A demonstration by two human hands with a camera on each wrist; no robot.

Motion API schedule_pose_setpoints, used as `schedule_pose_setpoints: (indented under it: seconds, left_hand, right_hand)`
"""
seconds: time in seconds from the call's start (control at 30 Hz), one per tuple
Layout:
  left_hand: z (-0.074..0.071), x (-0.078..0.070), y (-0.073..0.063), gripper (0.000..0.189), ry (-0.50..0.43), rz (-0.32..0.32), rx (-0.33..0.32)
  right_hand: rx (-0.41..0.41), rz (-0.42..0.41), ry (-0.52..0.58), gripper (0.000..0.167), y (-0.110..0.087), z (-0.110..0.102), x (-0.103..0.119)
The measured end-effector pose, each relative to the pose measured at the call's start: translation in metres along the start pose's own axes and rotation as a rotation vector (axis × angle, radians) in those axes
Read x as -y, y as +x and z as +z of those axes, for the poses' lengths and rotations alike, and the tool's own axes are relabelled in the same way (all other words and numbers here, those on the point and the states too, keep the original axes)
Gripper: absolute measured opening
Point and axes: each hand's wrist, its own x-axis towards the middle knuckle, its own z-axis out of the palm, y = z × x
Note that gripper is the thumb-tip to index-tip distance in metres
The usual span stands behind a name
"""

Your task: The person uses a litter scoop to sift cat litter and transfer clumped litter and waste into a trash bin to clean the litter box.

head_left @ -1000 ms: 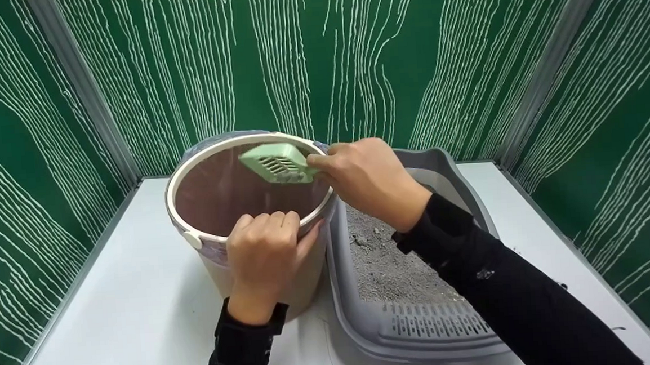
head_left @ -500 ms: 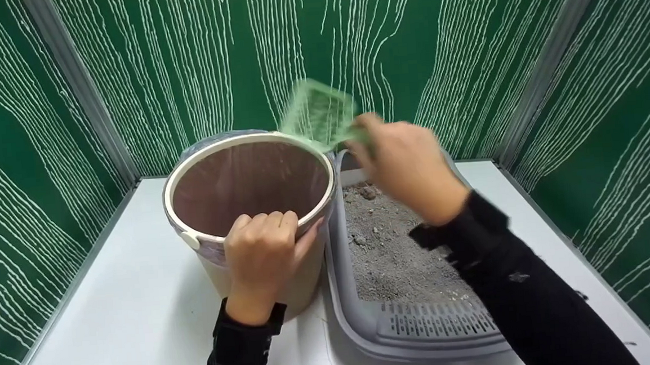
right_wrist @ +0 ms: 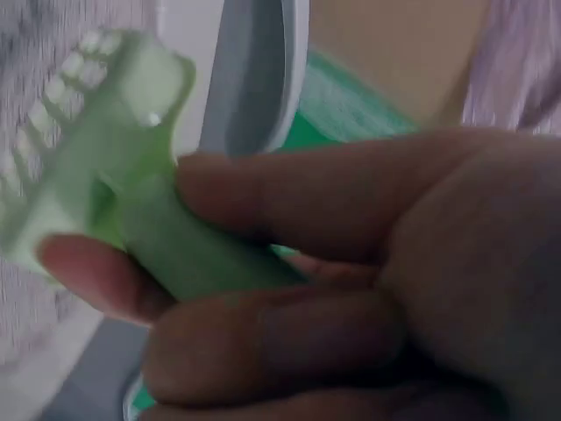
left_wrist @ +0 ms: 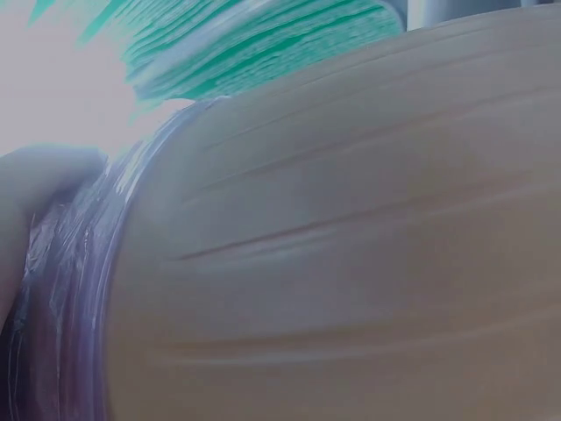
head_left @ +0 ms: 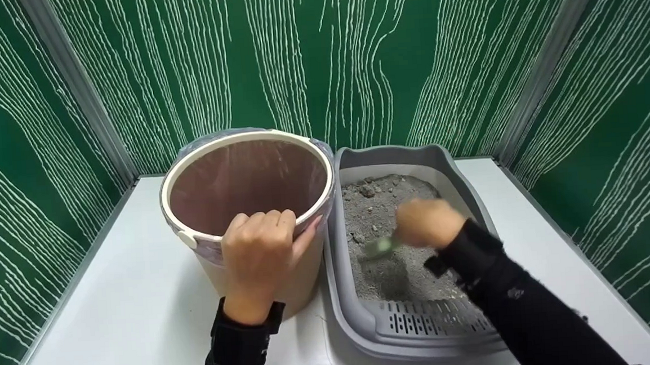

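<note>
My left hand grips the near rim of a beige trash bin, its fingers curled over the edge. A translucent purplish bag lines the bin and folds over the rim; the ribbed wall fills most of the left wrist view. In my right hand is a light green slotted litter scoop, pinched by its handle. Motion blurs the scoop over the grey cat litter in the litter box. Whether its blade touches the litter, I cannot tell.
Bin and litter box stand side by side on a white table. A slotted ledge runs along the box's near end. Clumps lie in the far-left litter. Green walls with white streaks enclose the table.
The scoop has gone from above the bin's opening, up past its right edge, then down to the litter box with my right hand. My left hand keeps its grip on the rim.
</note>
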Motion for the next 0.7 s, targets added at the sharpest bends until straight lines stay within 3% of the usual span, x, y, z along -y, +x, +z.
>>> schedule_pose_setpoints:
  seconds: [0.2, 0.43, 0.7]
  left_hand:
    - [0.0, 0.0, 0.0, 0.055, 0.003, -0.007, 0.01]
    - [0.002, -0.002, 0.0, 0.055, -0.005, 0.004, 0.006]
    - [0.001, -0.002, 0.001, 0.054, -0.004, -0.007, 0.009]
  right_hand:
    - [0.045, -0.027, -0.017, 0.038, 0.013, 0.032, 0.022]
    - [-0.062, -0.046, -0.195, 0.025, 0.034, 0.059, 0.032]
    - [-0.248, -0.016, -0.218, 0.017, 0.058, 0.073, 0.039]
